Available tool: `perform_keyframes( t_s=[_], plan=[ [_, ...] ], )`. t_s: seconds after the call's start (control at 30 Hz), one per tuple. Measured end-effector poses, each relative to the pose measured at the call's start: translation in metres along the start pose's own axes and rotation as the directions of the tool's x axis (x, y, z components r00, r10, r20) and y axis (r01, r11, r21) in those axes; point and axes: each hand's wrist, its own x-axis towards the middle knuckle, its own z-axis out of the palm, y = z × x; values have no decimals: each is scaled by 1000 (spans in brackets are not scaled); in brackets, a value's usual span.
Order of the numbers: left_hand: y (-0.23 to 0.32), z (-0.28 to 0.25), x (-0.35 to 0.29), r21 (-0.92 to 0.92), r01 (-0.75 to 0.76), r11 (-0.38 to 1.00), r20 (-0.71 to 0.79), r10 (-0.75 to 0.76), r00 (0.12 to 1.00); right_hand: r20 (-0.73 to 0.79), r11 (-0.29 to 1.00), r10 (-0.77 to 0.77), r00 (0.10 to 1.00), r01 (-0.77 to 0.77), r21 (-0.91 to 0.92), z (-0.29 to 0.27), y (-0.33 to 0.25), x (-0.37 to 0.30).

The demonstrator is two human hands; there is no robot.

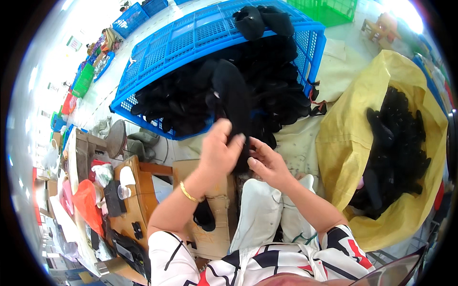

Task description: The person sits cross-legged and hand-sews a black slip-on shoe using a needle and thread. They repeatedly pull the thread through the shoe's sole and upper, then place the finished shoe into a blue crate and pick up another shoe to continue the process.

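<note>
A long black shoe (232, 90), somewhat blurred, stands on end in front of me. My left hand (219, 150) is closed round its lower part, a gold bangle at the wrist. At the shoe's lower end, the thumb and fingers of my right hand (268, 164) pinch it from the right side. Just behind it a blue plastic crate (174, 31) lies on its side, its open face toward me, with many black shoes (167, 97) heaped inside. Two more black shoes (264, 23) rest on top of the crate.
To my right stands a yellow sack (341, 143) with a pile of black shoes (396, 143). A single black shoe (204, 217) is by the cardboard (214, 240) near my left forearm. A wooden table (136, 202) with small items is at the left. A green crate (329, 10) stands behind.
</note>
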Motion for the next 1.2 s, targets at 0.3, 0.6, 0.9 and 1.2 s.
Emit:
perform_keyframes(
  t_s=[0.3,0.6,0.9,1.2],
  plan=[
    [-63,-87,260,628,-204,751,-107,343,933,-26,904,410,912,-403,141,-20,12,-31],
    [-52,22,343,552,-291,781,14,340,940,-138,884,460,877,-438,166,-50,22,-55],
    [-2,29,242,326,-608,724,-29,651,759,-114,883,427,897,-387,265,-66,25,-72],
    [17,54,-48,61,-855,514,504,724,471,26,632,238,971,-175,755,-64,19,-47]
  ],
)
